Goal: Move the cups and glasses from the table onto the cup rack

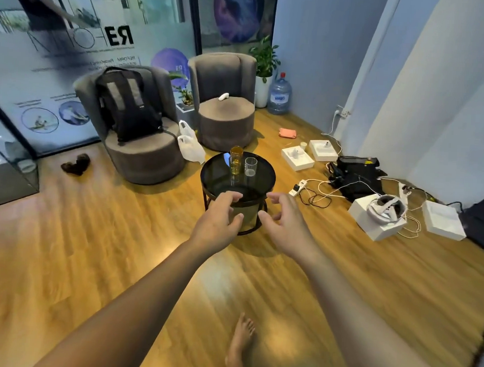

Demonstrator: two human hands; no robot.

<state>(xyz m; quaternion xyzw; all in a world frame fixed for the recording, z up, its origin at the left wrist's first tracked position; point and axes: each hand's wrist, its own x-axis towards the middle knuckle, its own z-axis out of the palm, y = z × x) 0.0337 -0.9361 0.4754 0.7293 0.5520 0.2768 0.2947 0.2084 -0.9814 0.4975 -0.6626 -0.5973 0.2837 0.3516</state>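
Observation:
A small round table [216, 171] with a dark glass top stands on the wooden floor. On its far half are an amber glass [236, 154], a clear faceted glass [234, 166] just in front of it, and a clear tumbler [250, 166] to the right. My left hand [218, 219] and my right hand [285, 221] reach forward side by side over the table's near edge, fingers spread and curled, holding nothing. Both hands are well short of the glasses. No cup rack is in view.
Two grey armchairs stand behind the table, the left one [142, 154] holding a black backpack [128, 103]. A white plastic bag [190, 145] lies between them. White boxes [378, 217], cables and a power strip [297, 187] clutter the floor at right. My bare foot [240, 344] is below.

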